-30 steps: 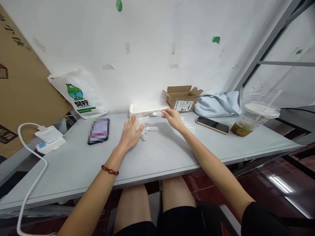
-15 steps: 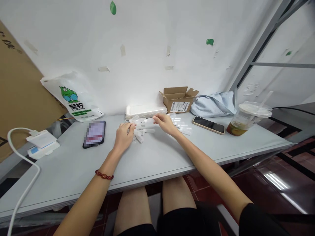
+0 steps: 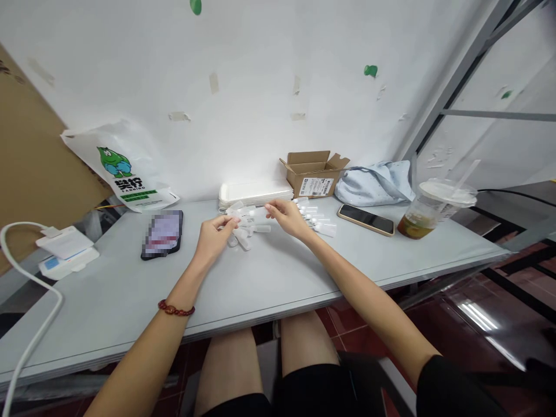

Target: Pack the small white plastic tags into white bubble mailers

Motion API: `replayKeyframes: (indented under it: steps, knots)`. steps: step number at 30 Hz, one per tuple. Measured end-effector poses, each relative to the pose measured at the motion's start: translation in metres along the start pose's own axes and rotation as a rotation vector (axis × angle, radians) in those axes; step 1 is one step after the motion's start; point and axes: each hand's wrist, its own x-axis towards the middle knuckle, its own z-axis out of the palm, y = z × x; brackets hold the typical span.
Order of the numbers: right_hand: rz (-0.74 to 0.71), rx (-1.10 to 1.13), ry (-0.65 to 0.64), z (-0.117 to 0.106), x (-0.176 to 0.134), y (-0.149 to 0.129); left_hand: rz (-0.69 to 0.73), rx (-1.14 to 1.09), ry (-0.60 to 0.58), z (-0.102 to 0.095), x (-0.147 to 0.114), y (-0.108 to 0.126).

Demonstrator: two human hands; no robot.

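Observation:
My left hand is closed in a pinch at the left side of a loose pile of small translucent white plastic pieces. Whatever lies between its thumb and forefinger is too small to name. Just right of the pile, my right hand pinches the end of one small translucent plastic piece, which points toward my left hand. Beyond my right hand, more such pieces lie side by side in a row, partly covered by that hand.
Behind the pile is a stack of white trays beside an open cardboard box. A pale blue cloth bag, a phone and a drink cup stand rightward. Leftward are another phone, a plastic bag and a white charger.
The view has shifted slightly. My left hand has opened a little away from the pile, its thumb and forefinger now plainly pinched. My right hand still pinches a piece, slightly further left.

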Motion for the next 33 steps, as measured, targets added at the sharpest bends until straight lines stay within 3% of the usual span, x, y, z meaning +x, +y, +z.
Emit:
replayKeyframes:
  steps: [5, 9, 33]
  knots:
    - [0.014, 0.038, -0.02, 0.003, -0.001, -0.003, -0.163, -0.313, -0.049, -0.001, -0.001, 0.009]
    - [0.022, 0.065, -0.029, 0.005, -0.002, -0.006, -0.226, -0.433, -0.1, -0.001, -0.001, 0.011]
    - [0.039, 0.18, -0.011, 0.012, -0.004, 0.0, -0.362, -0.68, -0.133, -0.003, 0.0, 0.013]
